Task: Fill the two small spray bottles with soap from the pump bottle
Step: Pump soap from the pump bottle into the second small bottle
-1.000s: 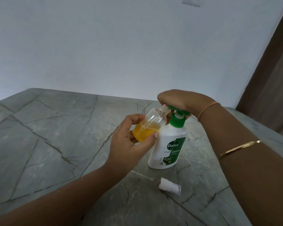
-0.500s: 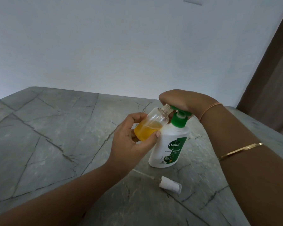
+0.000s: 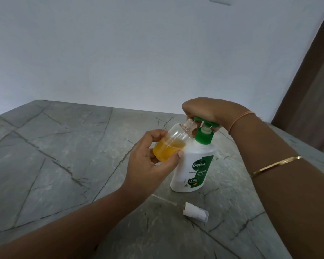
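My left hand (image 3: pixel 150 165) grips a small clear spray bottle (image 3: pixel 173 142), tilted with its open neck up against the spout of the pump bottle (image 3: pixel 193 165). Orange soap fills roughly the lower half of the small bottle. The pump bottle is white with a green pump head and a Dettol label, and it stands upright on the table. My right hand (image 3: pixel 211 111) lies over the green pump head, fingers curled down around it. The small bottle's white spray cap (image 3: pixel 195 212) with its thin dip tube lies on the table in front of the pump bottle.
The grey marble-patterned table (image 3: pixel 64 156) stretches away to the left and back to a plain white wall. A brown curtain (image 3: pixel 312 90) hangs at the right edge. Only one small spray bottle is in view.
The pump head has risen, showing its white stem. Both hands and the small bottle have stayed in place.
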Demonstrator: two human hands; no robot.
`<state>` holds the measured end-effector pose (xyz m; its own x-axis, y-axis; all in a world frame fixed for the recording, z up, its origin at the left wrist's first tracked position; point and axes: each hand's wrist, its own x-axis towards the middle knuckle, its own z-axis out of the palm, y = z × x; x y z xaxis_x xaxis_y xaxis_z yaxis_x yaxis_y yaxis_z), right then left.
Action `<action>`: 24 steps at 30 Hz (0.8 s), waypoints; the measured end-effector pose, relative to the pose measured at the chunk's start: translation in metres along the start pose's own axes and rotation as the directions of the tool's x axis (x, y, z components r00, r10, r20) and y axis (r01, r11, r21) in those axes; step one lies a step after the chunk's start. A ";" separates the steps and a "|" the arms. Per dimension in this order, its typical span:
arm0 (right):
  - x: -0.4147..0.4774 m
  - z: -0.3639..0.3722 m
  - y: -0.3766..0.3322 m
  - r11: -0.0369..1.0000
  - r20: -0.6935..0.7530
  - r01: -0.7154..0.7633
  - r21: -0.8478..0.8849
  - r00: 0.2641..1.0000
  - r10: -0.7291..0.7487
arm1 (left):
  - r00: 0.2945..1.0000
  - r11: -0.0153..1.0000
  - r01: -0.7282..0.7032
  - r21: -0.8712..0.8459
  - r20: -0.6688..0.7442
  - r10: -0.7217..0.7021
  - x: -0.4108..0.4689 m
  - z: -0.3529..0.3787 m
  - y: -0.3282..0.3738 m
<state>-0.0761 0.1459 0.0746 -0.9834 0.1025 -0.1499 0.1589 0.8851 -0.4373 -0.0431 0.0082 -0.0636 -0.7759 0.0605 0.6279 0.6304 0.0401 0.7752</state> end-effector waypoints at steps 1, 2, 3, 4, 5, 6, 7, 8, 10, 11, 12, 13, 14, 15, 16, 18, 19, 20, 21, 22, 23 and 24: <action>0.000 0.001 0.000 1.000 -0.004 0.001 0.007 1.000 -0.001 | 1.000 1.000 0.003 -0.001 -0.002 -0.003 0.000 0.000 0.000; 0.000 0.003 0.000 1.000 -0.006 0.002 0.011 1.000 -0.002 | 1.000 1.000 0.005 -0.006 -0.003 -0.005 0.000 0.000 0.000; -0.001 0.004 0.000 1.000 -0.004 0.001 0.013 1.000 -0.001 | 1.000 1.000 0.007 -0.011 -0.003 -0.007 0.000 0.000 0.000; -0.001 0.005 0.000 1.000 0.004 -0.002 0.012 1.000 0.002 | 1.000 1.000 0.010 -0.015 -0.005 -0.010 0.000 0.000 0.000; -0.001 0.006 0.000 1.000 0.015 -0.008 0.013 1.000 0.008 | 1.000 1.000 0.013 -0.016 -0.008 -0.014 0.000 0.000 0.000; 0.000 0.006 0.001 1.000 0.023 -0.012 0.015 1.000 0.012 | 1.000 1.000 0.015 -0.014 -0.010 -0.015 0.000 0.001 0.000; 0.000 0.006 0.002 1.000 0.025 -0.012 0.020 1.000 0.012 | 1.000 1.000 0.013 -0.008 -0.011 -0.013 0.000 0.001 0.000; 0.000 0.006 0.003 1.000 0.024 -0.008 0.023 1.000 0.007 | 1.000 1.000 0.008 -0.002 -0.009 -0.008 0.000 0.001 0.001; 0.001 0.004 0.004 1.000 0.009 0.004 0.013 1.000 -0.004 | 1.000 1.000 0.003 -0.001 -0.004 -0.003 0.000 0.000 0.000; 0.001 0.003 0.004 1.000 0.002 0.010 0.004 1.000 -0.010 | 1.000 1.000 0.003 -0.001 -0.001 -0.003 -0.001 0.001 0.000; 0.001 0.001 0.003 1.000 0.002 0.014 -0.001 1.000 -0.014 | 1.000 1.000 0.005 0.001 0.001 -0.005 -0.001 0.001 0.000; 0.001 -0.001 0.003 1.000 0.012 0.013 -0.003 1.000 -0.013 | 1.000 1.000 0.007 0.004 0.001 -0.007 -0.001 0.001 -0.001; 0.000 -0.003 0.002 1.000 0.028 0.007 -0.006 1.000 -0.007 | 1.000 1.000 0.007 0.007 0.000 -0.007 -0.001 0.001 -0.001; 0.001 -0.005 0.001 1.000 0.043 -0.002 -0.010 0.999 0.002 | 1.000 1.000 0.004 0.009 -0.003 -0.004 -0.001 0.001 -0.002; 0.001 -0.005 0.001 1.000 0.052 -0.008 -0.010 0.999 0.008 | 1.000 1.000 0.000 0.009 -0.005 0.000 0.000 0.001 -0.002; 0.002 -0.005 0.002 1.000 0.058 -0.011 0.012 0.998 0.010 | 1.000 1.000 -0.009 0.002 -0.008 0.009 0.000 0.000 -0.002; 0.002 -0.004 0.003 1.000 0.053 -0.011 0.027 0.999 0.009 | 1.000 1.000 -0.012 0.000 -0.007 0.012 0.000 0.000 -0.002; 0.003 -0.003 0.003 0.999 0.041 -0.011 0.036 0.999 0.010 | 1.000 1.000 -0.013 0.001 -0.006 0.013 0.000 0.000 -0.002; 0.003 -0.002 0.003 0.999 0.027 -0.013 0.040 1.000 0.012 | 1.000 1.000 -0.013 0.001 -0.006 0.013 0.000 0.000 -0.002; 0.003 -0.001 0.003 0.999 0.016 -0.013 0.043 1.000 0.012 | 1.000 1.000 -0.012 -0.003 -0.007 0.012 0.000 0.000 -0.001; 0.002 0.000 0.003 0.999 0.013 -0.011 0.050 1.000 0.011 | 1.000 1.000 -0.012 -0.010 -0.008 0.012 0.000 0.000 -0.001; 0.002 0.001 0.003 0.998 0.021 -0.010 0.059 1.000 0.008 | 1.000 1.000 -0.012 -0.018 -0.008 0.012 0.000 0.000 0.000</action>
<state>-0.0772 0.1486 0.0718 -0.9799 0.1003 -0.1722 0.1733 0.8556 -0.4877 -0.0429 0.0085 -0.0638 -0.7687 0.0528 0.6374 0.6391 0.0212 0.7689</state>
